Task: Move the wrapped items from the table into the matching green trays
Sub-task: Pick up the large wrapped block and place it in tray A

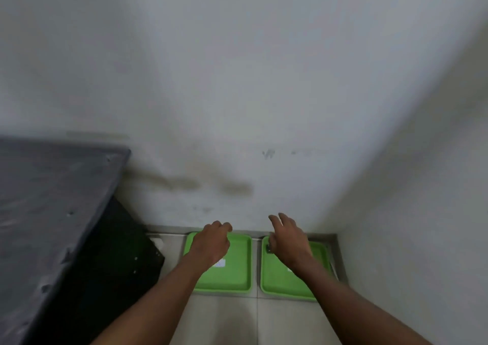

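Our left hand (211, 241) loosely curled above the left green tray (237, 276), whether grasping anything we cannot tell, our right hand (289, 239) fingers spread, empty, above the right green tray (280, 284), a small dark item (270, 248) in it beside the palm, a pale wrapped item (220, 263) in the left tray, both on tiled floor (237, 318) against the wall (264, 80), grey table (47, 199) at left.

We see open tiled floor (232, 318) at bottom centre; the wall (264, 107) hems the far side, the grey table (47, 199) the left.

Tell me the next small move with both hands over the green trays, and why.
Probably swing back left to the grey table. Both the left hand and right hand look empty above the left tray and right tray, so another wrapped item needs fetching.
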`<state>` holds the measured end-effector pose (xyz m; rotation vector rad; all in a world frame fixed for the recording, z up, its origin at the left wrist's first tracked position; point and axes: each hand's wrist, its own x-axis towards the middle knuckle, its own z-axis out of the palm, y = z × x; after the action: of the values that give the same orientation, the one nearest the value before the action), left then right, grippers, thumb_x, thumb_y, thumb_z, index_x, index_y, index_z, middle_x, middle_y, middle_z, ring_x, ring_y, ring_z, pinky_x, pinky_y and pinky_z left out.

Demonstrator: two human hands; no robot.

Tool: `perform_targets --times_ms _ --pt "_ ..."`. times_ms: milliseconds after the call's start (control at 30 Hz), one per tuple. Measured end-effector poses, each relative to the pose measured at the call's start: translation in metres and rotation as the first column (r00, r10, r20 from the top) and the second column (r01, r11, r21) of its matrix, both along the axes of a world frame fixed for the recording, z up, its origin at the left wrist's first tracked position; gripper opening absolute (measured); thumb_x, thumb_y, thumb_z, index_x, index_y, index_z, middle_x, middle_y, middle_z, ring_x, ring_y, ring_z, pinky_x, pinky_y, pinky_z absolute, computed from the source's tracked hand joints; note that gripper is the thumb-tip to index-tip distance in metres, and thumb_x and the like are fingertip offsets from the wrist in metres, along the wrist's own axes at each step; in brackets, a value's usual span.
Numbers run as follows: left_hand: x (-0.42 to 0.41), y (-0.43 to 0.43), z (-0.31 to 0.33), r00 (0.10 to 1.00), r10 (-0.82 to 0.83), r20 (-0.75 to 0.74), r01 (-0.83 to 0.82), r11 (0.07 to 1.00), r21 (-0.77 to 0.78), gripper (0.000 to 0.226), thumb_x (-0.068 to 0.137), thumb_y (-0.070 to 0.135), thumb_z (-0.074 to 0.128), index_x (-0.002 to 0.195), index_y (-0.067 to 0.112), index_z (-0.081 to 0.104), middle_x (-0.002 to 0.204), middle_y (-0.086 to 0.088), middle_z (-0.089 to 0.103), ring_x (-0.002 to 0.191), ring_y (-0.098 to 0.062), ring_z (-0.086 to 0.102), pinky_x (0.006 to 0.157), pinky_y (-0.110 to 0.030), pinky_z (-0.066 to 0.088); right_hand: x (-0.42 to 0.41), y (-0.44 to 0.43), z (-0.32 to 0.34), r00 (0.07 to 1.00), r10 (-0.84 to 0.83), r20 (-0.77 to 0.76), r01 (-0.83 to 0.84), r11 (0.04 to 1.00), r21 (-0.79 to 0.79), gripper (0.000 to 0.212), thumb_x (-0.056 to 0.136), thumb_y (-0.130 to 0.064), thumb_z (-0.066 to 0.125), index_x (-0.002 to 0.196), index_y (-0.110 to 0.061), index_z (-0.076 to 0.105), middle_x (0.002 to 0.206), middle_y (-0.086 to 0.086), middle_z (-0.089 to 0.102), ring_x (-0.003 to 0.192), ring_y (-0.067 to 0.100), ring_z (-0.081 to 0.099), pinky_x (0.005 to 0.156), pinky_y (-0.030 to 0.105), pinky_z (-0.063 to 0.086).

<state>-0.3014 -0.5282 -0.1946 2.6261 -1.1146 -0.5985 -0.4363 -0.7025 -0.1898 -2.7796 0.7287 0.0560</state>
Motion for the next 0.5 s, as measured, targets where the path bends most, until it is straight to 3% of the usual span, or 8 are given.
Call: perform_targets --times_ms 300,500 --pt "0.001 0.022 0.291 0.967 0.043 0.251 0.003 0.984 -0.179 0.043 0.094 0.018 0.046 0.136 0.022 0.047 0.139 -0.006 0.051 0.122 -0.028 0.051 0.092 -0.044 0.050 0.014 0.022 0.288 0.974 0.105 0.200 -0.071 0.982 -0.172 0.050 0.094 -0.024 0.050 0.140 -0.012 0.037 0.147 0.018 0.040 0.130 0.034 0.042 0.093 0.045 0.048" --pt "0.019 0.079 0.386 0.922 0.120 0.367 -0.029 0.969 -0.244 0.042 0.093 0.019 0.048 0.134 0.023 0.048 0.137 -0.006 0.053 0.121 -0.029 0.051 0.093 -0.044 0.049 0.037 0.067 0.388 0.938 0.156 0.309 -0.081 0.967 -0.242 0.046 0.095 -0.022 0.050 0.139 -0.012 0.039 0.146 0.017 0.042 0.129 0.034 0.042 0.091 0.046 0.047"
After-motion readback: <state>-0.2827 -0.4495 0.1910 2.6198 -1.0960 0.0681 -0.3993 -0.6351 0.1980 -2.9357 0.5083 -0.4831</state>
